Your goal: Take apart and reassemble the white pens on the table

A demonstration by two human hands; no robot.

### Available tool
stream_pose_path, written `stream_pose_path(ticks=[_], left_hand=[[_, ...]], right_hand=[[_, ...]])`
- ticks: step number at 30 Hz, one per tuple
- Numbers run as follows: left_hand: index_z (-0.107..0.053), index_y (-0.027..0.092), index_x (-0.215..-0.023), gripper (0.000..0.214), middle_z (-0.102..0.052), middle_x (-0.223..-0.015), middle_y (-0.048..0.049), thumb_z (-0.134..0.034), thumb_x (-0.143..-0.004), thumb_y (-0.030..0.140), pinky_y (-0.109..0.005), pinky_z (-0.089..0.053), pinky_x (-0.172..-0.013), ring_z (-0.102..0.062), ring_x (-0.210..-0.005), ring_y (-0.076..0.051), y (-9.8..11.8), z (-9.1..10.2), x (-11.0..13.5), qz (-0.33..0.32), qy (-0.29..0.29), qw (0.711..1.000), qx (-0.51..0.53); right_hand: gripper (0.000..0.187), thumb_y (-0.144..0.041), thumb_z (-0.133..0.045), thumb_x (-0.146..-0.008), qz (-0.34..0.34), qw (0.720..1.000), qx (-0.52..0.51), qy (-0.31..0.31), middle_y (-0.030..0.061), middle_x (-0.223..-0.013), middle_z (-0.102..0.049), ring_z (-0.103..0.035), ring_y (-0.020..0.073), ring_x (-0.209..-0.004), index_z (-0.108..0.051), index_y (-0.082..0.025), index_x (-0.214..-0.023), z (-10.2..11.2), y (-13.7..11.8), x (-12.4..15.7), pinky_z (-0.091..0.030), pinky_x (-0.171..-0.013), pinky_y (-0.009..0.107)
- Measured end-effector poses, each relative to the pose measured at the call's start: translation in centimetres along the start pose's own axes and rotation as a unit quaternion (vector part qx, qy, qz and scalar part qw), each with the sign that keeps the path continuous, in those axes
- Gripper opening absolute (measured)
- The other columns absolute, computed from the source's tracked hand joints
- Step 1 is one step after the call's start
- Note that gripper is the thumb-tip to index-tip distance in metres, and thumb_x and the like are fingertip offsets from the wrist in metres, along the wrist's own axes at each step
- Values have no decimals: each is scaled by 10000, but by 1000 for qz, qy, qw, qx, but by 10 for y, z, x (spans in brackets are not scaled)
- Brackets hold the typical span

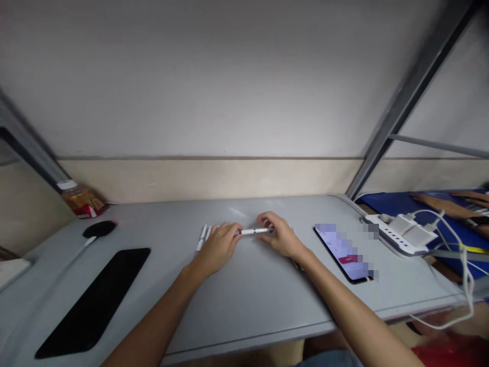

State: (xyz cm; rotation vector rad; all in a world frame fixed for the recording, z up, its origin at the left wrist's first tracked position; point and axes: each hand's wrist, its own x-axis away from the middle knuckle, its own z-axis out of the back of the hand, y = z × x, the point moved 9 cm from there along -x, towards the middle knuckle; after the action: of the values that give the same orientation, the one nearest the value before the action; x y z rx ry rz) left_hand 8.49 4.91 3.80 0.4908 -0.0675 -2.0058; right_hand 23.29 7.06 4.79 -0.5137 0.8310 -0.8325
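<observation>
A slim white pen (250,232) with a dark band is held level just over the grey desk, stretched between both hands. Its left end is pinched in the fingers of my left hand (221,242). At the other end, the thumb and fingers of my right hand (279,235) close around the pen, covering its tip. Several similar white pens (201,238) lie beside my left hand, partly hidden behind it. Under my right wrist the end of a small dark object (297,264) shows, too covered to name.
On the right lie a lit phone (342,257) and a white power strip (397,234) with plugs and cables. On the left are a black phone-shaped slab (95,303), a round black charger (99,229) and a bottle (82,200). Another person's hands (445,206) are at far right.
</observation>
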Motion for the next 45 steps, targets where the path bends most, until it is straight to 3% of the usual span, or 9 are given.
stream_pose_path(ticks=[5, 12, 17, 23, 31, 35, 39, 43, 45], left_hand=[[-533, 220, -986, 221, -627, -935, -26, -328, -964, 300, -347, -340, -820, -550, -872, -194, 2, -3, 0, -10, -15, 1000, 0], [-571, 205, -860, 365, -619, -826, -29, -244, -978, 315, -324, -376, -767, -547, -789, -183, -3, -2, -2, 1, -9, 1000, 16], [-583, 265, -1142, 348, -662, -991, -29, -284, -968, 299, -346, -392, -861, -572, -942, -194, -9, 5, -2, -4, 18, 999, 39], [-589, 263, -1101, 321, -666, -984, -22, -301, -964, 298, -353, -387, -862, -583, -944, -199, -15, 5, -2, 8, 23, 999, 25], [-560, 235, -1062, 300, -636, -984, -29, -286, -974, 321, -361, -383, -844, -565, -928, -203, -6, -4, -1, 3, 3, 999, 33], [-557, 192, -925, 303, -592, -901, -43, -286, -974, 317, -335, -400, -814, -534, -882, -193, -3, -10, -1, -16, 1, 999, 50], [-543, 196, -917, 273, -569, -880, -34, -296, -974, 296, -330, -392, -792, -502, -859, -189, 2, -7, 0, -38, -4, 998, 41], [-542, 203, -934, 241, -574, -880, -30, -319, -970, 288, -326, -372, -779, -486, -873, -192, 8, 1, 0, -57, 3, 998, 31], [-541, 202, -931, 236, -577, -881, -30, -326, -969, 292, -326, -365, -776, -490, -876, -192, 7, 1, 0, -51, 4, 998, 29]], right_hand=[[169, -231, -535, -883, 3, 998, 18, -60, 40, -900, -690, -602, 149, -776, -678, -205, -968, -11, 0, 0, -422, -703, 261], [190, -66, -582, -794, 56, 996, 71, 0, 50, -898, -639, -584, 170, -852, -667, -201, -896, 0, -4, 0, -435, -754, 277], [235, -85, -554, -832, 46, 992, 116, 12, 66, -947, -646, -601, 170, -832, -687, -209, -981, 12, 9, -3, -440, -754, 283], [233, -150, -562, -859, 16, 989, 141, 35, 56, -973, -673, -629, 176, -832, -717, -243, -1005, 24, 25, -5, -441, -781, 291], [272, -244, -507, -921, 87, 989, 118, -31, 72, -970, -672, -611, 181, -861, -684, -272, -1126, -2, 0, -2, -441, -794, 300], [245, -244, -528, -913, 106, 991, 78, -16, 64, -972, -689, -589, 185, -903, -690, -268, -1095, -8, -10, 0, -431, -838, 316], [200, -308, -569, -889, 55, 998, -3, -24, 55, -944, -699, -598, 171, -845, -707, -220, -1004, -9, -4, 0, -435, -770, 284], [429, -443, -430, -935, -39, 996, -43, -71, 4, -607, -584, -491, 117, -568, -693, -157, -754, -12, 12, -1, -364, -572, 241], [373, -461, -481, -905, -45, 994, -64, -78, -11, -612, -552, -462, 108, -561, -687, -157, -834, -10, 13, -1, -345, -559, 233]])
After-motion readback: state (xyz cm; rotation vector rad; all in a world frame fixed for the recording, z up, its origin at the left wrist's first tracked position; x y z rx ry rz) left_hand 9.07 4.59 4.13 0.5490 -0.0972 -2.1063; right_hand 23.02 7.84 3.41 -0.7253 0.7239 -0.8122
